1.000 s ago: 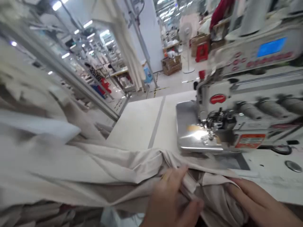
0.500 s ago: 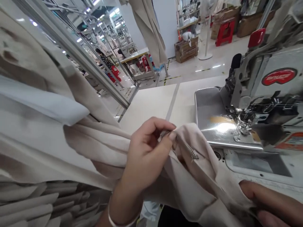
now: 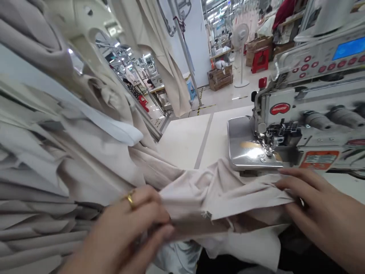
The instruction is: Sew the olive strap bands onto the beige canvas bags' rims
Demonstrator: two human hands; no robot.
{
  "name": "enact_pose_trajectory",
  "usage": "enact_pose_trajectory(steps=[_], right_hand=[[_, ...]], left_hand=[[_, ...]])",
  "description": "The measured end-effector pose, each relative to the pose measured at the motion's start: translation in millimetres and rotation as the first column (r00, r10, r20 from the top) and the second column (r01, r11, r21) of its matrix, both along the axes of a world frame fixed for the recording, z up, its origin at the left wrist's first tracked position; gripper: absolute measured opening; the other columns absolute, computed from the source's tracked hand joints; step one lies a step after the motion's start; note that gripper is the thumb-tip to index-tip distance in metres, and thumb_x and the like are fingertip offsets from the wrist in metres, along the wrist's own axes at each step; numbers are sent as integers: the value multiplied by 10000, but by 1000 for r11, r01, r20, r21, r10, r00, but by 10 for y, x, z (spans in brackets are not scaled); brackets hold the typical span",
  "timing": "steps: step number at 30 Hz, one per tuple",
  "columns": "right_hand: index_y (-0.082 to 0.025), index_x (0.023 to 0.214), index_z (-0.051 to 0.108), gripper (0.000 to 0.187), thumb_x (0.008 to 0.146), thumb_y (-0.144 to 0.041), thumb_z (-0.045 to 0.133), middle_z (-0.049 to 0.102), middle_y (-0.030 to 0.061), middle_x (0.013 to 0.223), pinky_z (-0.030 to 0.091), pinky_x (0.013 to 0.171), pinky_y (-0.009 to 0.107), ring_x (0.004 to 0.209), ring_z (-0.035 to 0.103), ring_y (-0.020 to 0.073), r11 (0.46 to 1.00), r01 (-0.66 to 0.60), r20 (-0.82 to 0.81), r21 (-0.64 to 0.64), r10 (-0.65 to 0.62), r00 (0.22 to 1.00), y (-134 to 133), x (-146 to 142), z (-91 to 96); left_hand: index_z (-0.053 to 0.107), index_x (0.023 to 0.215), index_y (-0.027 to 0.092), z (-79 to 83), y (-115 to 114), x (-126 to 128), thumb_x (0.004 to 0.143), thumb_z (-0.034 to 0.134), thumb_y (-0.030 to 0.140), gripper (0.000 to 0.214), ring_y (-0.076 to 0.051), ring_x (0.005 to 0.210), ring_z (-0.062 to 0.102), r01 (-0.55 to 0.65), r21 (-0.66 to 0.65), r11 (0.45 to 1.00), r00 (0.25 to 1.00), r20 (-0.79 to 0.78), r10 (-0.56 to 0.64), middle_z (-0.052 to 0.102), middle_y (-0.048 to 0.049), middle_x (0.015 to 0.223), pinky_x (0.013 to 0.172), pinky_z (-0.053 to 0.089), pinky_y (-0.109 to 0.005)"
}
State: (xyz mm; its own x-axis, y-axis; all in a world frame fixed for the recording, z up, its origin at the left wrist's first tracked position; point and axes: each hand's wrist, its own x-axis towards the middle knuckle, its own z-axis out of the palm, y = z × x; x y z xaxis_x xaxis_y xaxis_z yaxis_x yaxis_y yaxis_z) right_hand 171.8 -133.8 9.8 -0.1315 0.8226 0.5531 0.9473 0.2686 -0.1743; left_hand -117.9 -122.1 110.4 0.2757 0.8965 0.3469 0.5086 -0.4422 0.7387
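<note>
A beige fabric piece (image 3: 222,190) lies stretched across the near table edge between my two hands. My left hand (image 3: 128,228), with a gold ring on one finger, is closed on the fabric's left end. My right hand (image 3: 316,209) pinches its right end, fingers pressed on the cloth. A sewing machine (image 3: 299,125) stands just behind the fabric, its shiny metal plate (image 3: 245,148) and presser foot (image 3: 268,148) a little beyond my right fingertips.
A tall stack of folded beige garments (image 3: 57,152) fills the left side. The white table (image 3: 185,139) stretches ahead. More beige cloth (image 3: 168,68) hangs from a rail. Beyond are a pedestal fan (image 3: 241,45), cardboard boxes (image 3: 218,78) and a red stool (image 3: 259,59).
My left hand dropped from a raised pinch on the fabric's stitched corner to low left. The fabric now lies pulled flat between both hands, and my right hand came up into view.
</note>
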Motion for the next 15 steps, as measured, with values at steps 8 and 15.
enact_pose_trajectory(steps=[8,15], right_hand=[[-259,809,432,38,822,-225,424,714,79,896,443,291,309,517,694,234,987,-44,-88,152,57,994,-83,-416,532],[-179,1090,580,354,806,-106,383,697,127,1111,579,497,267,635,719,167,976,-204,-193,-73,187,963,-236,-357,-119]], left_hand=[[578,1252,181,-294,-111,779,833,478,102,438,-220,850,702,95,225,970,956,-293,-25,733,-83,966,755,556,-304],[689,1082,245,311,53,503,869,506,58,337,-131,765,614,-93,553,828,958,-177,226,652,6,859,682,471,-225]])
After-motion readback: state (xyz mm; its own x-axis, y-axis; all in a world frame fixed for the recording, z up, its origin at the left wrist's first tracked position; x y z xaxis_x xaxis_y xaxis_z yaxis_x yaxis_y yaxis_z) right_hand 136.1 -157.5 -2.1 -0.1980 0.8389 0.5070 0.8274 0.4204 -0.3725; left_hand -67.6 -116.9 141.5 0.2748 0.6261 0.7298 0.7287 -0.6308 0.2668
